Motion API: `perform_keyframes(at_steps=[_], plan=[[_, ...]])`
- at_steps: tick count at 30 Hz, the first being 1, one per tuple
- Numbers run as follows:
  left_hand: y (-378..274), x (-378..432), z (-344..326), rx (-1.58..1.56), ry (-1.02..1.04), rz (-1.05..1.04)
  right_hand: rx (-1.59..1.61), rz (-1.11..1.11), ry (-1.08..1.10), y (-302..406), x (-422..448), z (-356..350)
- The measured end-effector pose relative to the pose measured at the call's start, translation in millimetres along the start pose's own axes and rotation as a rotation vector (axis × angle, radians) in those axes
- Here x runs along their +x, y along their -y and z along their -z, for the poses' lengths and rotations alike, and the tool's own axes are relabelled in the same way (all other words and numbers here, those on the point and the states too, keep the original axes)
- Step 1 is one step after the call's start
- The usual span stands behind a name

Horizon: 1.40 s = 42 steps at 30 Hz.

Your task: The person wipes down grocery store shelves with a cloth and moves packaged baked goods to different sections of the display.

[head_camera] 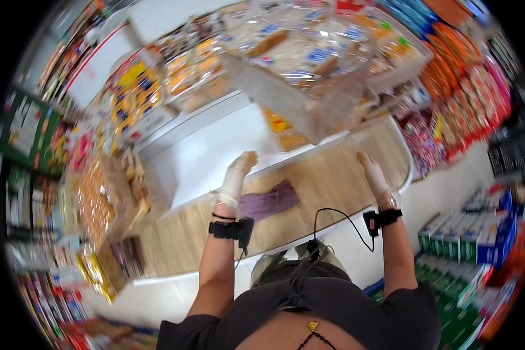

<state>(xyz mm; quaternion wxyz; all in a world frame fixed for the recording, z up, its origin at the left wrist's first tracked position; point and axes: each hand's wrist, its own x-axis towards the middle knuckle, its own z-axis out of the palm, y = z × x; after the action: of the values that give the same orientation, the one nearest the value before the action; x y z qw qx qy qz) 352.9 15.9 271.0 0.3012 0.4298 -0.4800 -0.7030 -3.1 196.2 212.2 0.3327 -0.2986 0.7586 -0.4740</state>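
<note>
My left hand (240,168), in a thin pale glove, is held over the near edge of a white tray-like display surface (201,144); whether its fingers grip anything cannot be told. My right hand (371,168), gloved too, hovers above the right part of the wood-look counter (332,162), its fingers blurred. A folded purple cloth (269,201) lies on the counter between the hands, closest to the left one. Beyond the hands, a large clear plastic sheet or bag (288,87) covers part of the packaged food. Yellow-orange packs (280,124) lie below its edge.
Clear bags of brown baked goods (98,197) stand at the left, with gold packets (94,271) below. Packaged goods (135,89) line the far side. Orange and red packets (463,100) hang at the right. Green and blue cartons (468,236) are stacked at lower right. A black cable (332,210) loops by my right wrist.
</note>
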Motion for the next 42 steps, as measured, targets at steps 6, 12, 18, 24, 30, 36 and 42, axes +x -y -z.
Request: perform_keyframes(at_steps=[6,12,18,24,30,36,42], plan=[[13,-52,1,0.214,-0.235,0.087,-0.632,0.345,0.371,-92,10,-75],[49,-148,120,0.092,-0.5,0.032,-0.475,0.222,0.704,13,-50,-191],[70,-234,259,-0.005,-0.987,-0.064,-0.308,0.219,0.783,59,-82,-262],[41,-282,418,-0.244,-1.311,-0.34,0.185,0.114,0.85,107,-121,-367],[26,-272,520,-0.363,-0.893,-0.209,0.306,0.117,0.748,132,-141,-496],[32,-250,593,0.947,-0.63,0.03,0.461,-0.215,0.8,175,-162,-562],[65,-216,612,2.057,-0.73,-0.358,0.481,-0.23,0.762,160,-159,-579]])
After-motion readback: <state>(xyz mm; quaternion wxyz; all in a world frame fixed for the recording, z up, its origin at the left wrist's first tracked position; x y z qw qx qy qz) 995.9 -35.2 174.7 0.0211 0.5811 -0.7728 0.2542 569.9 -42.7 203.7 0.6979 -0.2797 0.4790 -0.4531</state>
